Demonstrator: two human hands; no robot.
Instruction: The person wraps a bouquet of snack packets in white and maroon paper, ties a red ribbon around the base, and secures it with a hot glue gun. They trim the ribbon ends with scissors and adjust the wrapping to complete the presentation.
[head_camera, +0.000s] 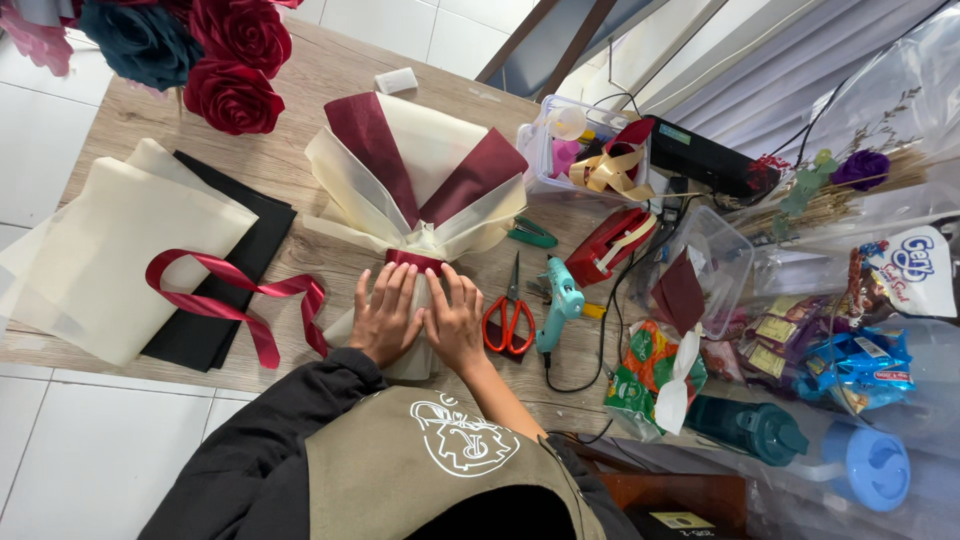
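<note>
1. Bouquet wrap (415, 170) lies on the wooden table (300, 90), just ahead of the person, fanned open toward the far edge in cream and maroon sheets, its narrow stem end toward the body.

2. Far left: a stack of cream and black sheets (120, 250) lies unused, and a dark red ribbon (235, 295) curls loose across it, its end just beside the wrap's neck. Judging from this, the layering looks done, but the neck is not yet tied.

3. No flowers show inside the wrap; red roses (230, 60) stand apart at the table's far left corner, so filling, if meant, looks undone too.

4. Left hand (385, 315) lies flat on the cream handle part, fingers spread and straight, pressing down rather than clasping.

5. Right hand (455, 320) lies just beside it, thumbs nearly touching, fingers likewise spread flat on the paper. Neither hand closes around anything; both palms hold the gathered neck against the table.

6. Right of the hands: red-handled scissors (508, 315) and a teal glue gun (560, 300) lie near, untouched.

7. Farther right, a red tape dispenser (610, 245) and a clear box of ribbons (590, 150) sit well apart from the hands.
</note>
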